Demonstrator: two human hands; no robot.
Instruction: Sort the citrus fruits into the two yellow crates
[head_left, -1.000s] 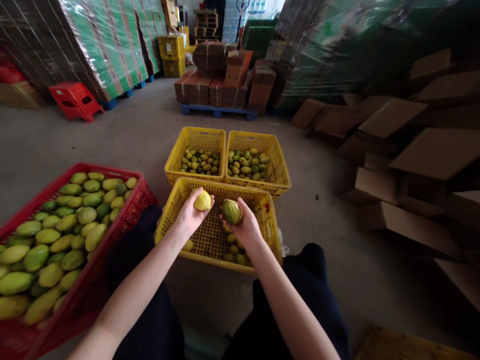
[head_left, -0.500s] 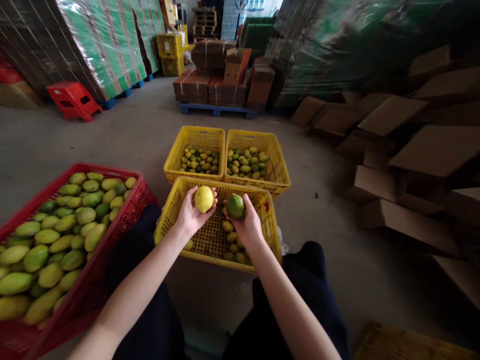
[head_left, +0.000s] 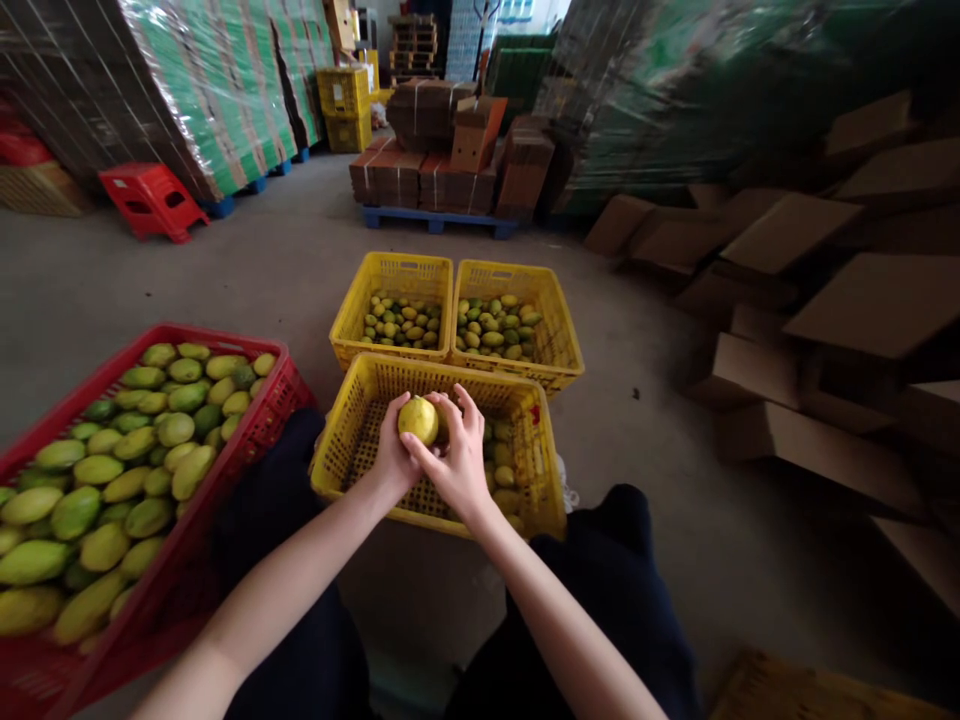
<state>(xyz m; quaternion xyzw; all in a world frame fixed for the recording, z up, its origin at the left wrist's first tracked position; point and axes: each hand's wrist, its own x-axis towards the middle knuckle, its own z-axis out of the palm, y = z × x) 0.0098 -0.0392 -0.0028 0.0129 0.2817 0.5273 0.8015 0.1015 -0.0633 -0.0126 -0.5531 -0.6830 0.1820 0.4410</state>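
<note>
Now both hands meet around one yellow fruit (head_left: 417,422) near the centre of the frame.
The left hand (head_left: 394,460) has its grip wrapped round it above the front yellow crate (head_left: 382,380); the right hand (head_left: 463,465) lays a thumb over it, though whether that grip holds anything can't be made out. Beyond, two rear yellow crates (head_left: 559,315) stand side by side; a red crate (head_left: 279,405) of fruit fills the lower left.
</note>
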